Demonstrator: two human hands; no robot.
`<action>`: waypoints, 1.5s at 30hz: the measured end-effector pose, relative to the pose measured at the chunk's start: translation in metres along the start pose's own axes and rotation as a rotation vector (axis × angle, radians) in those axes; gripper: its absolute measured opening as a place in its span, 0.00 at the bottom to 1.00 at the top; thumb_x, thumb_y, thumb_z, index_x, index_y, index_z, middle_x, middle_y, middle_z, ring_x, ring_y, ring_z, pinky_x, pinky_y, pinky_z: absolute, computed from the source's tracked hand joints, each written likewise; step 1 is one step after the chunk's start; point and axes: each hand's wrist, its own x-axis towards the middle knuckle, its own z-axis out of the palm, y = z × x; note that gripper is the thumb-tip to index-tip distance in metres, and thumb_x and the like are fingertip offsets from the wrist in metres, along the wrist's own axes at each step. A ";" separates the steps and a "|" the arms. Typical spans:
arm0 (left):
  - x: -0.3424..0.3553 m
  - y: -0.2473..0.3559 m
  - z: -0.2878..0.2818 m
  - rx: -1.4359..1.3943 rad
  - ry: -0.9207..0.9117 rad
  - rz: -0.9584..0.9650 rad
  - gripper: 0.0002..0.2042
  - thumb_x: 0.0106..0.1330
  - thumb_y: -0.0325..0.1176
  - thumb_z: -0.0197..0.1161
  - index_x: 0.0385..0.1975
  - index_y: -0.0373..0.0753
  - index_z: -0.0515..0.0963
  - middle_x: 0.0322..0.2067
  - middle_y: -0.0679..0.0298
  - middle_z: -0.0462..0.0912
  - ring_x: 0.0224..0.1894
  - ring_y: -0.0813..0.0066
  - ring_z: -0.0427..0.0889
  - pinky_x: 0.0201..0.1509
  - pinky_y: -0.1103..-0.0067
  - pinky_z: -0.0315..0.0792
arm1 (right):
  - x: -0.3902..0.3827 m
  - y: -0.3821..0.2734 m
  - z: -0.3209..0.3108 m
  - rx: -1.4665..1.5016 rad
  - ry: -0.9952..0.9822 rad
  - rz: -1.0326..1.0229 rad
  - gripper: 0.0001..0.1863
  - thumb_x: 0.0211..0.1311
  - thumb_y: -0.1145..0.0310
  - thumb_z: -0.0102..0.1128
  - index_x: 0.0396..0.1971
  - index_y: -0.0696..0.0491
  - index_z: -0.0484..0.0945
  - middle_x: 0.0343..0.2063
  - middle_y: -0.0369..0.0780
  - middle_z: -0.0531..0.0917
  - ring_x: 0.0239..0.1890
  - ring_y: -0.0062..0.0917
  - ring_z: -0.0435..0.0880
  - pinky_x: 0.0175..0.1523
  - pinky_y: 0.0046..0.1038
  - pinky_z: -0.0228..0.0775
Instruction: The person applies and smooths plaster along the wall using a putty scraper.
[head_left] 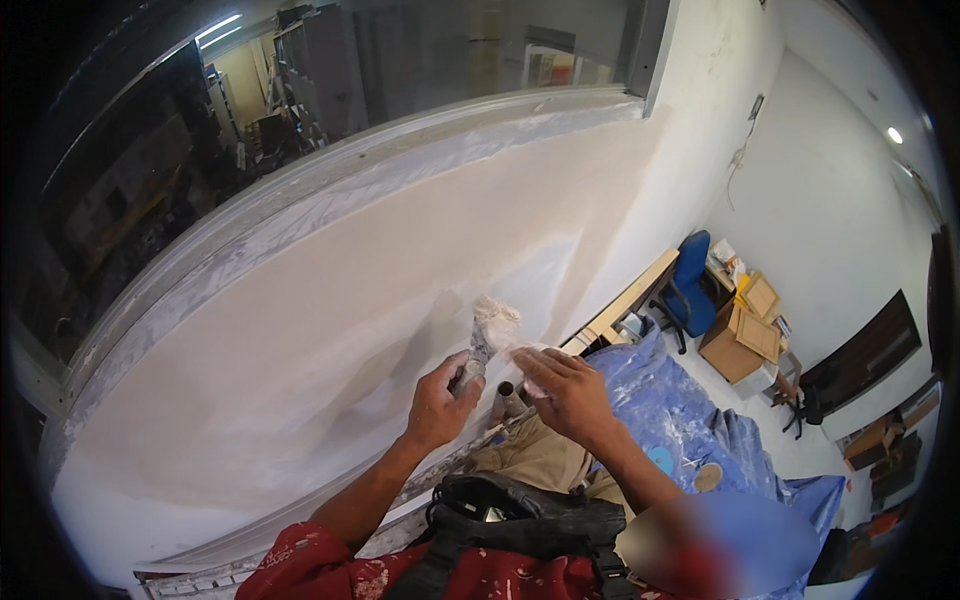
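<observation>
My left hand (445, 402) is closed round the grey handle of a plaster-caked hand tool (496, 322), which points up and away toward the wall. Pale putty covers the tool's head, so its exact kind is hard to tell. Close by on the right, my right hand (568, 392) has its fingers pressed together at the tool's side. Something whitish shows under those fingers; whether it is putty or a rag I cannot make out. Both hands are in front of the low wall (300, 290), which has a broad beige patch with whiter edges.
A window frame (380, 150) runs above the wall. A metal pipe end (508, 394) is just below my hands. At right, blue plastic sheeting (660, 400) drapes beside wooden boards (630, 300). Farther off are a blue office chair (688, 285) and cardboard boxes (735, 345).
</observation>
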 end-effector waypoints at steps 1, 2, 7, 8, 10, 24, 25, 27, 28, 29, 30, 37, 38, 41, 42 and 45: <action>0.000 -0.001 -0.002 0.033 0.027 0.031 0.21 0.66 0.35 0.65 0.54 0.28 0.77 0.32 0.51 0.84 0.33 0.72 0.81 0.41 0.75 0.75 | -0.001 -0.002 0.005 0.024 -0.025 -0.056 0.32 0.46 0.73 0.68 0.58 0.47 0.79 0.53 0.38 0.85 0.54 0.37 0.84 0.57 0.37 0.78; 0.000 -0.001 -0.005 0.038 0.030 0.028 0.21 0.66 0.35 0.65 0.54 0.28 0.77 0.32 0.51 0.84 0.33 0.72 0.81 0.41 0.75 0.75 | -0.001 -0.003 0.008 0.047 -0.050 -0.113 0.31 0.47 0.73 0.68 0.57 0.48 0.80 0.53 0.39 0.85 0.53 0.38 0.84 0.56 0.37 0.78; 0.001 -0.017 -0.008 0.074 0.110 0.024 0.20 0.66 0.36 0.65 0.52 0.28 0.78 0.30 0.52 0.83 0.30 0.70 0.82 0.38 0.73 0.75 | 0.018 0.009 -0.024 0.491 -0.375 0.524 0.24 0.56 0.78 0.54 0.55 0.58 0.81 0.43 0.46 0.88 0.44 0.24 0.87 0.51 0.27 0.78; 0.002 -0.015 -0.008 0.072 0.118 0.046 0.20 0.66 0.36 0.65 0.52 0.28 0.78 0.30 0.52 0.83 0.30 0.70 0.82 0.38 0.73 0.75 | 0.015 0.023 -0.018 0.674 -0.131 0.446 0.24 0.57 0.78 0.52 0.55 0.56 0.82 0.40 0.46 0.88 0.40 0.28 0.88 0.49 0.27 0.78; -0.006 -0.005 -0.012 -0.040 0.071 -0.187 0.19 0.67 0.37 0.64 0.50 0.28 0.78 0.28 0.56 0.83 0.26 0.75 0.80 0.35 0.74 0.74 | 0.033 0.022 -0.023 0.756 0.212 0.397 0.23 0.60 0.79 0.50 0.56 0.55 0.82 0.43 0.47 0.88 0.43 0.30 0.88 0.49 0.25 0.76; -0.042 -0.059 0.003 -0.216 0.018 -0.245 0.20 0.70 0.36 0.62 0.53 0.25 0.73 0.31 0.62 0.84 0.27 0.81 0.79 0.34 0.78 0.74 | 0.175 0.096 0.037 -0.322 0.429 -0.465 0.38 0.51 0.69 0.67 0.67 0.40 0.72 0.72 0.40 0.66 0.77 0.40 0.57 0.78 0.56 0.39; -0.041 -0.061 0.004 -0.218 0.015 -0.245 0.20 0.70 0.36 0.62 0.53 0.25 0.73 0.31 0.62 0.84 0.27 0.81 0.79 0.34 0.78 0.74 | 0.172 0.100 0.039 -0.325 0.428 -0.464 0.38 0.51 0.69 0.67 0.67 0.40 0.72 0.72 0.40 0.66 0.77 0.40 0.57 0.78 0.56 0.39; -0.041 -0.064 0.004 -0.210 0.020 -0.274 0.20 0.70 0.36 0.62 0.54 0.26 0.73 0.32 0.61 0.84 0.27 0.81 0.79 0.34 0.78 0.74 | 0.156 0.101 0.048 -0.383 0.271 -0.432 0.38 0.51 0.69 0.67 0.68 0.39 0.72 0.72 0.39 0.66 0.77 0.38 0.57 0.78 0.56 0.40; -0.040 -0.062 0.003 -0.208 0.015 -0.276 0.20 0.70 0.36 0.62 0.54 0.26 0.73 0.32 0.61 0.84 0.27 0.81 0.79 0.34 0.78 0.74 | 0.141 0.103 0.050 -0.393 0.219 -0.460 0.39 0.51 0.69 0.67 0.68 0.38 0.71 0.72 0.37 0.66 0.76 0.38 0.59 0.79 0.54 0.42; -0.039 -0.059 0.002 -0.194 -0.001 -0.258 0.21 0.69 0.35 0.62 0.55 0.26 0.74 0.32 0.61 0.84 0.27 0.80 0.79 0.34 0.78 0.74 | 0.124 0.105 0.050 -0.393 0.219 -0.454 0.39 0.51 0.69 0.67 0.68 0.38 0.71 0.72 0.37 0.66 0.76 0.38 0.59 0.79 0.54 0.42; -0.038 -0.057 0.001 -0.180 -0.013 -0.235 0.21 0.69 0.35 0.63 0.55 0.26 0.74 0.32 0.60 0.84 0.27 0.80 0.79 0.34 0.78 0.75 | 0.113 0.101 0.046 -0.386 0.193 -0.450 0.39 0.52 0.69 0.66 0.68 0.37 0.71 0.72 0.36 0.67 0.75 0.38 0.60 0.79 0.52 0.42; -0.038 -0.060 0.013 -0.169 -0.005 -0.232 0.22 0.69 0.36 0.63 0.56 0.26 0.73 0.33 0.59 0.85 0.27 0.79 0.80 0.35 0.78 0.76 | 0.152 0.073 0.008 -0.117 0.482 -0.282 0.40 0.50 0.78 0.63 0.68 0.42 0.71 0.69 0.42 0.70 0.72 0.42 0.65 0.76 0.49 0.49; -0.041 -0.063 0.016 -0.165 -0.001 -0.233 0.22 0.69 0.37 0.63 0.56 0.26 0.73 0.33 0.59 0.85 0.27 0.79 0.80 0.35 0.78 0.76 | 0.153 0.072 0.013 -0.119 0.460 -0.295 0.40 0.49 0.78 0.64 0.68 0.43 0.71 0.70 0.41 0.69 0.73 0.42 0.65 0.76 0.49 0.49; -0.045 -0.062 0.015 -0.150 0.013 -0.249 0.23 0.69 0.38 0.63 0.56 0.26 0.73 0.33 0.59 0.85 0.27 0.79 0.80 0.34 0.77 0.76 | 0.138 0.064 0.031 -0.178 0.276 -0.373 0.42 0.47 0.79 0.63 0.68 0.41 0.71 0.71 0.39 0.68 0.74 0.39 0.63 0.77 0.49 0.47; -0.048 -0.062 0.013 -0.140 0.021 -0.277 0.23 0.69 0.38 0.63 0.56 0.26 0.73 0.33 0.59 0.85 0.27 0.79 0.80 0.34 0.78 0.76 | 0.127 0.058 0.036 -0.227 0.224 -0.418 0.41 0.47 0.75 0.66 0.67 0.39 0.72 0.70 0.37 0.69 0.73 0.37 0.65 0.77 0.48 0.50; -0.049 -0.068 0.006 -0.133 -0.041 -0.317 0.17 0.68 0.30 0.60 0.54 0.28 0.74 0.32 0.65 0.82 0.29 0.81 0.80 0.36 0.79 0.75 | 0.106 0.044 0.030 -0.324 0.126 -0.448 0.40 0.47 0.68 0.69 0.66 0.36 0.74 0.69 0.33 0.72 0.72 0.33 0.67 0.76 0.45 0.53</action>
